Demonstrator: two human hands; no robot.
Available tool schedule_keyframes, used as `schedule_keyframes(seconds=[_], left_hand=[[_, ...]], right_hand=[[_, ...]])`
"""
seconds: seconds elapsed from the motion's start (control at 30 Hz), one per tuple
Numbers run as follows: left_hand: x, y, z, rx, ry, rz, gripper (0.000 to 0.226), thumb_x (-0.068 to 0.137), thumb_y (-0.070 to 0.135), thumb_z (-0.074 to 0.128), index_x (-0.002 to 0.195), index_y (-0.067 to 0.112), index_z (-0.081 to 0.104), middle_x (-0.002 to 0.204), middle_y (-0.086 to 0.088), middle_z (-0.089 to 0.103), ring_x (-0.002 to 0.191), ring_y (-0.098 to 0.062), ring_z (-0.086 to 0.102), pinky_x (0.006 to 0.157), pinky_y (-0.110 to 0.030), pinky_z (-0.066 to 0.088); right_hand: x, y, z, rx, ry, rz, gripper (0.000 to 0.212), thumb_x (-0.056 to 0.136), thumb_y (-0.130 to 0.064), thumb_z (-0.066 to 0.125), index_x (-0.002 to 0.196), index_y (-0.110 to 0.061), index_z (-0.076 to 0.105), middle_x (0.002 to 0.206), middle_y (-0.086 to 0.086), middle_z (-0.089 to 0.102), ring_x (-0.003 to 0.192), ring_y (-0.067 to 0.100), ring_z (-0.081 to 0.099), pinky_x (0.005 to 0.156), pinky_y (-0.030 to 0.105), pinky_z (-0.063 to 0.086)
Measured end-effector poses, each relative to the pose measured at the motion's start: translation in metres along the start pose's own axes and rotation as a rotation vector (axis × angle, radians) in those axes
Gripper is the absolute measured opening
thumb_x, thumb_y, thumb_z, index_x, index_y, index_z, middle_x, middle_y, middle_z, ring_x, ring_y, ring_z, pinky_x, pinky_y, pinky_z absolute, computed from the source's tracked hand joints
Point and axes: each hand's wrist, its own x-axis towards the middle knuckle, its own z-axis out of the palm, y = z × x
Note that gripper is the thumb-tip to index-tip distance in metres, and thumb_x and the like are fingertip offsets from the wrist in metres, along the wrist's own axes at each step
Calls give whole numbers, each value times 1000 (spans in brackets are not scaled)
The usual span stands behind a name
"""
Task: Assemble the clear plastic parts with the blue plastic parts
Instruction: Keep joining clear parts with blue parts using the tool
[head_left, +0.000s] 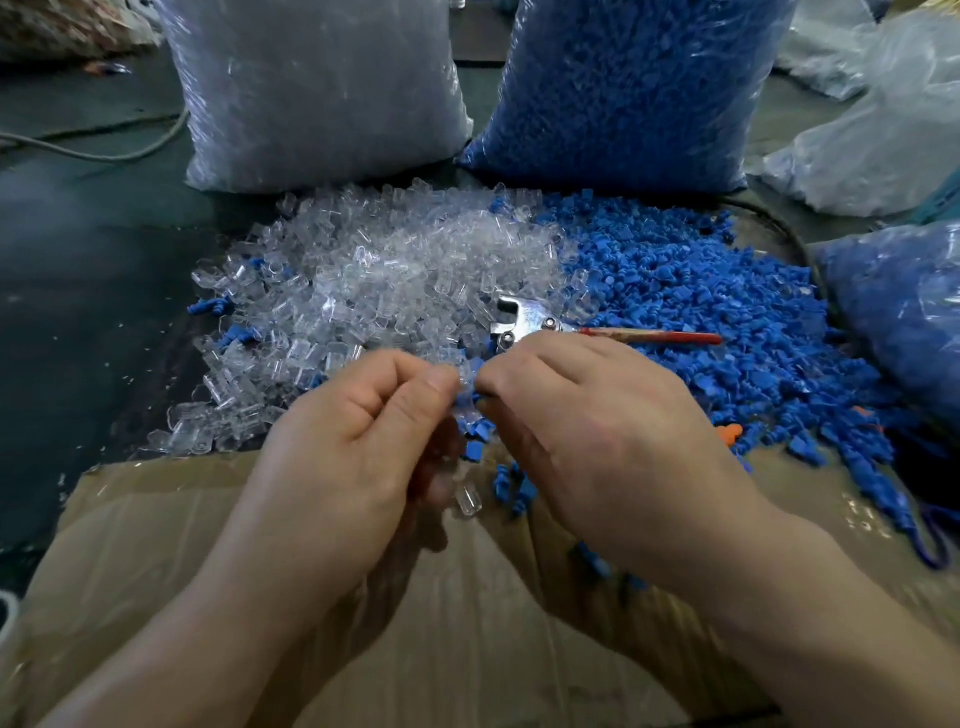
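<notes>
A heap of clear plastic parts (374, 280) lies on the dark table, with a heap of blue plastic parts (696, 317) beside it on the right. Just in front of the heaps, my left hand (358, 431) and my right hand (597, 415) meet fingertip to fingertip. My left thumb and fingers pinch a clear part (465, 384). My right fingers pinch a small blue part (480, 399) pressed against it. More clear parts (467, 499) poke out under my left palm, and some blue parts (511, 486) hang under my right hand.
A tall bag of clear parts (317, 88) and a bag of blue parts (628, 88) stand behind the heaps. A metal tool with a red handle (550, 325) lies between the heaps. Flattened cardboard (441, 597) covers the near edge. Another blue bag (904, 306) sits at right.
</notes>
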Motion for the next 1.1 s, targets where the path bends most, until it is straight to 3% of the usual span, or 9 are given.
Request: schedule_keyframes(seconds=[0.1, 0.3, 0.4, 0.5, 0.63, 0.77, 0.87, 0.97, 1.1], left_hand=[[0, -1, -5, -23, -103, -47, 44, 86, 59, 65, 74, 17, 62, 53, -3, 56, 42, -18, 51, 40, -31, 46], [-1, -3, -11, 243, -210, 372, 13, 85, 47, 61, 95, 39, 65, 66, 5, 65, 51, -10, 58, 46, -21, 48], [0, 2, -27, 359, -230, 348, 20, 78, 49, 64, 94, 37, 67, 70, 3, 68, 54, -14, 62, 48, -29, 54], [2, 7, -38, 530, -399, 262, 23, 72, 49, 61, 88, 35, 69, 69, 10, 69, 54, -6, 64, 50, -16, 51], [3, 5, -33, 802, -625, 192, 20, 71, 46, 59, 90, 39, 64, 75, 18, 66, 65, -3, 62, 56, -15, 47], [-1, 5, -30, 908, -678, 168, 30, 69, 46, 56, 99, 48, 52, 75, 28, 61, 65, 6, 55, 56, -9, 40], [-4, 8, -26, 961, -688, 140, 33, 73, 54, 59, 102, 52, 42, 86, 37, 57, 73, 12, 54, 61, -9, 42], [-4, 10, -25, 922, -671, 94, 45, 63, 73, 60, 99, 57, 38, 88, 35, 61, 73, 10, 57, 66, -12, 46], [0, 11, -26, 906, -680, 65, 44, 69, 66, 68, 102, 55, 41, 81, 30, 66, 71, 7, 61, 65, -15, 49]], right_hand=[[2, -8, -2, 82, 2, -4, 18, 94, -15, 49, 81, -9, 59, 76, 5, 56, 72, 27, 48, 68, 42, 40], [0, -8, -21, 772, -284, 533, 29, 86, -35, 50, 66, -13, 54, 54, -4, 47, 51, 8, 43, 52, 37, 37], [-6, 5, -42, 382, -324, 472, 38, 84, -53, 46, 70, -19, 58, 67, -13, 61, 49, 2, 51, 45, 23, 43], [-13, 17, -66, 171, -332, 516, 38, 73, -68, 43, 75, -33, 58, 73, -31, 60, 60, -6, 55, 45, 18, 40], [-33, 19, -76, -197, -474, 504, 52, 64, -83, 22, 89, -42, 40, 72, -15, 53, 62, 0, 49, 59, 22, 43], [-63, 2, -58, -180, -681, 543, 66, 57, -94, 16, 100, -44, 22, 86, -20, 35, 83, 3, 48, 73, 25, 44], [-73, -2, -46, -142, -669, 691, 72, 52, -99, 22, 96, -42, 17, 91, -18, 31, 100, 12, 56, 80, 30, 45], [-72, -7, -38, -121, -632, 715, 83, 46, -102, 20, 110, -50, 10, 99, -20, 24, 100, 12, 57, 74, 30, 43], [-56, -23, -11, -215, -491, 485, 82, 63, -90, 11, 129, -41, 12, 114, -10, 29, 82, 16, 64, 51, 32, 35]])
